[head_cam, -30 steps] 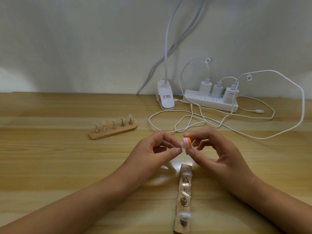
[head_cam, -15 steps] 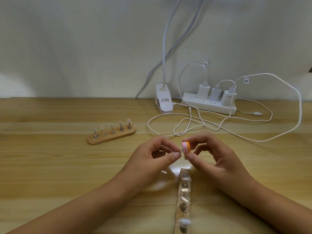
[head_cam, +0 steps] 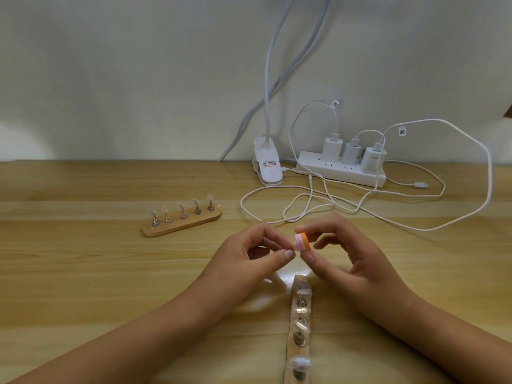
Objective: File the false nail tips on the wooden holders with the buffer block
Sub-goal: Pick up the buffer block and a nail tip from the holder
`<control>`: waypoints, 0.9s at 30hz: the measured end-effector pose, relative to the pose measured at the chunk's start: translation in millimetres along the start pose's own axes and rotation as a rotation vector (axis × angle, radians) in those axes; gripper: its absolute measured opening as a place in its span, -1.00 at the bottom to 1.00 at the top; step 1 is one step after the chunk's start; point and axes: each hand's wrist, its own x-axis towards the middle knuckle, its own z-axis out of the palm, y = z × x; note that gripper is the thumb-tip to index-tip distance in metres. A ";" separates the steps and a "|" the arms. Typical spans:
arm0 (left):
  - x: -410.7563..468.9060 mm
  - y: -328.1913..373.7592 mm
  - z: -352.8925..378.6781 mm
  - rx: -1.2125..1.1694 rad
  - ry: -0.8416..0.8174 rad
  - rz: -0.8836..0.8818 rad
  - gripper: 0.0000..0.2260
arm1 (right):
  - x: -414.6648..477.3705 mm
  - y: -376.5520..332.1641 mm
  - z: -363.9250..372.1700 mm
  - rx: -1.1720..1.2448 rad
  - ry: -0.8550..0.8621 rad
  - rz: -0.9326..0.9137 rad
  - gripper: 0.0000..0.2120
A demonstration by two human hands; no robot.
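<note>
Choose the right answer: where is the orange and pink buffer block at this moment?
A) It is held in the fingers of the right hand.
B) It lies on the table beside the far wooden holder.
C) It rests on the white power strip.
A: the buffer block is pinched between the thumb and forefinger of the right hand, raised above the near wooden holder.

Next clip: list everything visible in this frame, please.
wooden holders: 2, tan; far left and near centre
nail tips: clear; five on far holder, near holder's count unclear
buffer block: 1, pink, orange and white; between hands
power strip: 1, white; back right
chargers: 3, white; in strip
cables: white; looped behind hands
lamp clip: 1, white; beside strip
table: wooden
left hand: pinching at block's end
right hand: pinches block
</note>
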 end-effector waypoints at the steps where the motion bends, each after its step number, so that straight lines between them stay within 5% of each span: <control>1: 0.0 0.0 0.1 -0.002 0.008 -0.002 -0.92 | 0.2 0.4 0.2 0.012 -0.004 0.038 -0.76; 13: -0.7 1.5 1.5 0.009 -0.020 0.013 -0.93 | -0.6 -0.7 0.1 -0.054 -0.003 -0.064 -0.77; 18: -0.1 0.0 -0.3 0.011 -0.028 0.015 -0.93 | 2.1 3.3 -3.4 -0.002 0.023 0.118 -0.79; 23: -0.9 -1.2 0.4 0.015 -0.059 0.015 -0.90 | -0.9 -3.9 -2.2 -0.101 0.049 -0.080 -0.73; 27: -1.3 -2.1 -0.6 0.021 -0.075 0.025 -0.93 | 0.3 -2.8 -2.0 -0.069 0.008 -0.039 -0.73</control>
